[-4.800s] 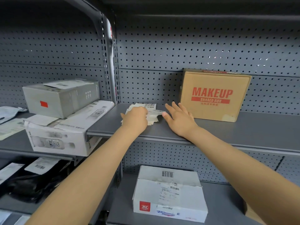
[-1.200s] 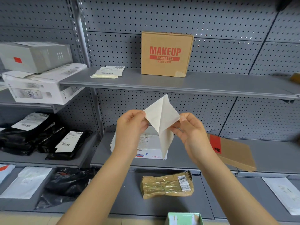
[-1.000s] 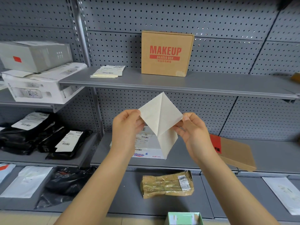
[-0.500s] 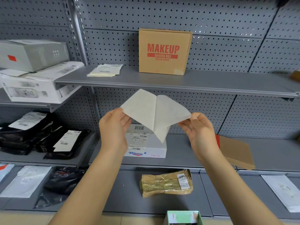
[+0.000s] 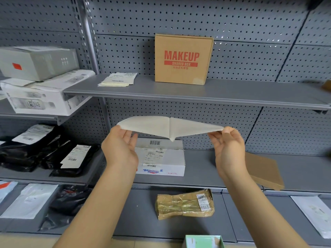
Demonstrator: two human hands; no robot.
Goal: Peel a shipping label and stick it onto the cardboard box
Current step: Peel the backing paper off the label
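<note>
A brown cardboard box (image 5: 183, 59) with red MAKEUP lettering stands upright on the upper grey shelf (image 5: 197, 93), against the pegboard. A stack of shipping labels (image 5: 118, 79) lies to its left on that shelf. Below the shelf, in mid-air, I hold one shipping label (image 5: 170, 127) spread wide, its two sheets joined only at the middle seam. My left hand (image 5: 121, 149) pinches the left sheet's corner. My right hand (image 5: 227, 149) pinches the right sheet's tip. Which sheet is the sticker and which the backing cannot be told.
A white labelled parcel (image 5: 161, 158) sits on the middle shelf behind my hands, a flat brown box (image 5: 263, 170) to its right. Black mailer bags (image 5: 44, 153) lie at left. A taped brown parcel (image 5: 184, 204) rests on the low shelf. Grey and white boxes (image 5: 39, 81) are stacked upper left.
I took one label from the stack on the shelf. My hands have moved apart, pulling its two sheets from a folded peak into a nearly flat, wide span.
</note>
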